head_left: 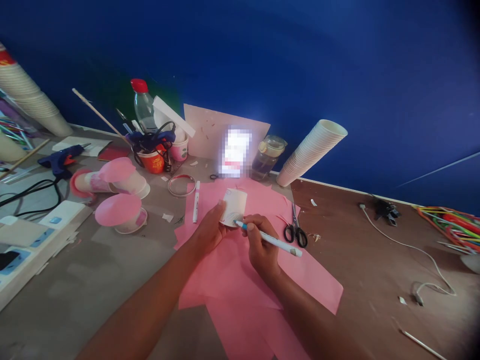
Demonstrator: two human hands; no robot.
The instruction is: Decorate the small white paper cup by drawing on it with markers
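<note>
From where I stand, the left hand (213,227) has its fingers closed on the side of a small white paper cup (234,202) over pink paper sheets (225,270), while the right hand (262,245) pinches a slim white blue-tipped marker (279,243), tip at the cup's edge. The cup looks light, dry and easily dented, best held gently around its wall. I count one cup in hand, one marker held, a second white marker (196,202) lying down, and one pair of black-handled metal scissors (295,231).

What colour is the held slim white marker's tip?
The marker's tip is blue, clearest in the head view.
</note>
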